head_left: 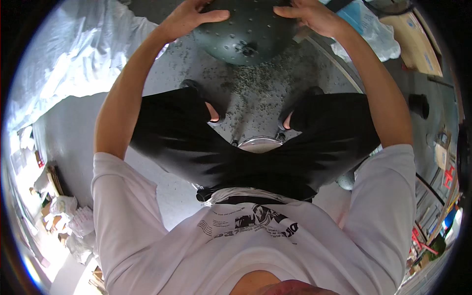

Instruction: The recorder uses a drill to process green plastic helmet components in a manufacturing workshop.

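Between both my hands, at the top of the view, is a large dark green, ball-like thing (pixel 246 34). Small bumps dot its surface, and a puckered spot faces me; its far part is cut off by the frame's edge. My left hand (pixel 196 18) holds its left side, thumb stretched across the top. On the opposite side my right hand (pixel 310 15) grips it, thumb pointing inward. The other fingers of both hands are partly hidden or out of frame. Below the round thing, many small dark bits (pixel 253 86) lie scattered over the grey floor between my feet.
Crumpled whitish sheeting (pixel 83 54) spreads at the left. On the right are a clear plastic bag (pixel 381 39), a cardboard box (pixel 413 42) and a dark cylinder (pixel 419 105). I sit with knees apart over a round-edged seat (pixel 260 142). Bags and boxes (pixel 73 216) clutter the lower left.
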Demonstrator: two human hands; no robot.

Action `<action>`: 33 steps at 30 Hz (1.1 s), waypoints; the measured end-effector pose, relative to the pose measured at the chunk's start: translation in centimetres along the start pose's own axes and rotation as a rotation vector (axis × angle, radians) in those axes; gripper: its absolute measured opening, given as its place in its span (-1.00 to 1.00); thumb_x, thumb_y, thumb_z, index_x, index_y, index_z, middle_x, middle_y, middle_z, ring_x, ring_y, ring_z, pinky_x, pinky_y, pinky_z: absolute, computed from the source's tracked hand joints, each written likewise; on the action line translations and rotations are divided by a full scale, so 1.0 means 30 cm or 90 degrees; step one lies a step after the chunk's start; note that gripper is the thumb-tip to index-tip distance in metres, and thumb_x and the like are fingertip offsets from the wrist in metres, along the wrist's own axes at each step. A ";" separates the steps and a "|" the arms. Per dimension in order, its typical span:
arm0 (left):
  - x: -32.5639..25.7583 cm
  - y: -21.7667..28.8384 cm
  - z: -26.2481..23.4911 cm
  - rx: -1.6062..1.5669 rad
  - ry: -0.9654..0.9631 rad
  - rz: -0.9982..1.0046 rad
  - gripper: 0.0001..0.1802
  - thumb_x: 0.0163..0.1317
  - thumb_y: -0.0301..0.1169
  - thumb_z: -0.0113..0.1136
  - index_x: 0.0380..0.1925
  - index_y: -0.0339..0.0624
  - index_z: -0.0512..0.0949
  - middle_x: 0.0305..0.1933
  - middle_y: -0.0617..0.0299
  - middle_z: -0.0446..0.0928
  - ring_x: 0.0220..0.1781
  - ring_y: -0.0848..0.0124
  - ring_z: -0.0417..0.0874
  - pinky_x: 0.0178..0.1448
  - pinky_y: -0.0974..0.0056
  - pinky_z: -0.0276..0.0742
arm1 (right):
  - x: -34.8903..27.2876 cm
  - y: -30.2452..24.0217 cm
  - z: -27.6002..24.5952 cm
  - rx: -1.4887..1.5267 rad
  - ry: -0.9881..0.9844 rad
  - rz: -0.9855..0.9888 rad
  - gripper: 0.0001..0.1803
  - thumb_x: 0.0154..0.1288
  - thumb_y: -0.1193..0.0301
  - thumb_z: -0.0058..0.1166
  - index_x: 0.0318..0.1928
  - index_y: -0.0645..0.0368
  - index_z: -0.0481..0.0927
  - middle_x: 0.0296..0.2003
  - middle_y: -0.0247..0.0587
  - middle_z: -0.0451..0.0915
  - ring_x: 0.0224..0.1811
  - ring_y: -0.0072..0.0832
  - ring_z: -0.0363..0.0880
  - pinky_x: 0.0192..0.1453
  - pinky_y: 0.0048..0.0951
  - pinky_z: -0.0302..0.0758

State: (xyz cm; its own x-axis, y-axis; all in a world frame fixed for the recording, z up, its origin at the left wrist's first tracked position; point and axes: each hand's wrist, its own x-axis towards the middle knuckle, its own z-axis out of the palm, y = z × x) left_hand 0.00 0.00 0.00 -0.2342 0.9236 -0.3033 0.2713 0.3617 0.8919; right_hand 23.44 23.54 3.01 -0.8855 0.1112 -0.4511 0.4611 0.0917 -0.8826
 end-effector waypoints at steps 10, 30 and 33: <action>-0.101 0.130 0.047 0.031 0.081 0.056 0.07 -0.03 0.17 0.59 0.36 -0.31 0.46 0.25 -0.09 0.59 0.31 0.11 0.60 0.38 0.10 0.49 | 0.033 0.094 -0.024 0.101 0.075 -0.048 -0.24 0.38 0.24 0.34 0.45 0.23 0.31 0.07 -0.34 0.59 0.05 -0.56 0.57 -0.02 -0.51 0.47; -0.002 -0.026 0.080 0.013 -0.053 -0.060 -0.13 0.33 0.33 0.18 0.36 -0.14 0.52 0.24 0.20 0.61 0.16 0.35 0.58 0.31 0.16 0.48 | 0.083 0.142 0.044 -0.205 -0.099 -0.138 -0.23 0.19 0.17 0.49 0.32 0.28 0.49 0.15 -0.10 0.63 0.22 -0.32 0.54 0.34 -0.31 0.42; 0.002 -0.011 0.107 -0.051 -0.016 -0.144 -0.26 0.37 0.19 0.26 0.25 -0.23 0.54 0.14 0.32 0.59 0.09 0.50 0.57 0.19 0.30 0.47 | 0.082 0.159 0.043 -0.263 -0.068 -0.140 -0.19 0.13 0.01 0.50 0.24 0.30 0.54 0.05 -0.08 0.66 0.12 -0.30 0.60 0.25 -0.30 0.47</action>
State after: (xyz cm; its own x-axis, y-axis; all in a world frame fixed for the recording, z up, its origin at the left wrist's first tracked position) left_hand 2.89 0.35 -1.39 -0.2571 0.8237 -0.5054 0.1397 0.5492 0.8240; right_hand 23.38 22.96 -2.49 -0.9556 -0.0556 -0.2895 0.2266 0.4896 -0.8420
